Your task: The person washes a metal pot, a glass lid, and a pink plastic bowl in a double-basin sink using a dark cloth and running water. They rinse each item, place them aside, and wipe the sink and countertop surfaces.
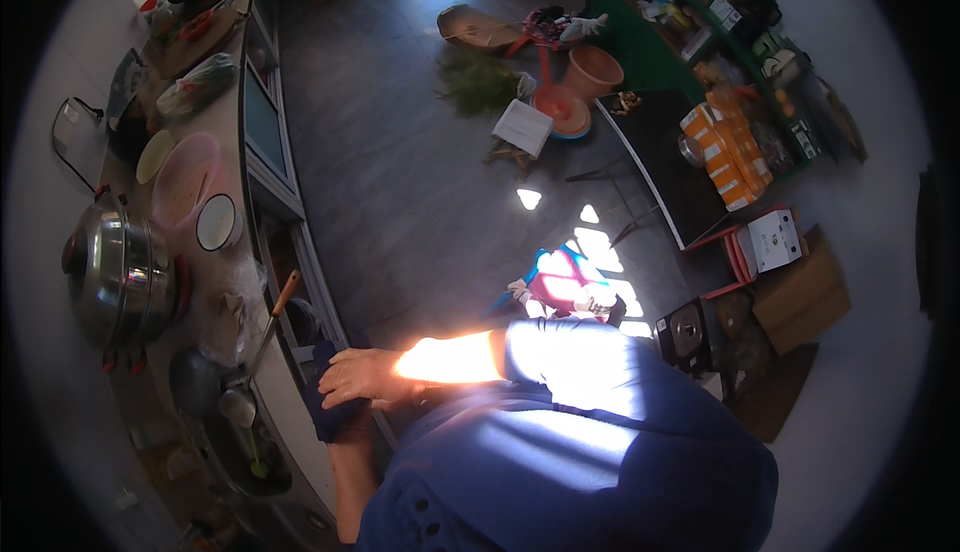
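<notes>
My right hand point(364, 379) reaches across my body, its fingers curled over a dark blue cloth point(324, 406). The cloth wraps the end of my left forearm. My left hand is hidden under the cloth and my right fingers, so its grip does not show. Both hands are at the front edge of the countertop point(296, 424). Close by lies a ladle with a wooden handle point(285, 293), its metal bowl over a dark recess. Something light green point(259, 468) rests in that recess. A clear plastic bag point(244, 274) lies near the ladle's handle.
Along the counter stand a lidded metal steamer pot point(105, 271), a pink basin point(187, 181), a white enamel mug point(217, 222) and a cutting board point(195, 42). A folding stool point(523, 128), basins and green plants occupy the floor. A black-topped table point(667, 162) stands opposite.
</notes>
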A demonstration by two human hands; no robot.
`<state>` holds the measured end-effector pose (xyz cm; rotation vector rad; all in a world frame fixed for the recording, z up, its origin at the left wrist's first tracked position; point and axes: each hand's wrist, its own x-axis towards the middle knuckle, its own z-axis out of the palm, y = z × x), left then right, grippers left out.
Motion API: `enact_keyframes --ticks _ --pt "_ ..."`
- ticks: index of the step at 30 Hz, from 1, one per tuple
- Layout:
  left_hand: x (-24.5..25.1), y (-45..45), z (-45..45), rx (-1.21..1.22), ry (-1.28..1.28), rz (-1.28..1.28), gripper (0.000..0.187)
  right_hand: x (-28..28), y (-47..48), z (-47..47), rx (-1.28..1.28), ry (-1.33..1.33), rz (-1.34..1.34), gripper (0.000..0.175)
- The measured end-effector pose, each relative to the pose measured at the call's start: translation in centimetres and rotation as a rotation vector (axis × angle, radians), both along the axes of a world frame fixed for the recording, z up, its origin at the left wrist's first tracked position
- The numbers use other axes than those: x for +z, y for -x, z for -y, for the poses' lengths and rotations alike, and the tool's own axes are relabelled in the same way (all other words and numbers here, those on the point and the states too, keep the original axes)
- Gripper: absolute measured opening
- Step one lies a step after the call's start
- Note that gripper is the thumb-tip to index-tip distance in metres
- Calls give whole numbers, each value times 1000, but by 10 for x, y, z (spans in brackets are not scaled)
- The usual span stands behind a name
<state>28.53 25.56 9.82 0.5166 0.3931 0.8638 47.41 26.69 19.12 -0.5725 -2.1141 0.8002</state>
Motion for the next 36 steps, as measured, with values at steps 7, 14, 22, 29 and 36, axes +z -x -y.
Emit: enact_keyframes --ticks 7,14,22,29,36 --pt "61 -2 17 -2 470 -221 55 18 -8 -11 -193 617 -91 36" --pt "126 -51 17 153 300 120 38 6 23 25 -96 46 102 58" --pt "186 -128 -56 445 -516 2215 32 99 53 -29 190 318 -314 43" --pt "155 -136 -71 168 -246 2007 24 60 34 -52 495 1369 -754 42" --pt "154 -152 -59 225 -465 2002 21 40 8 -41 575 1424 -773 43"
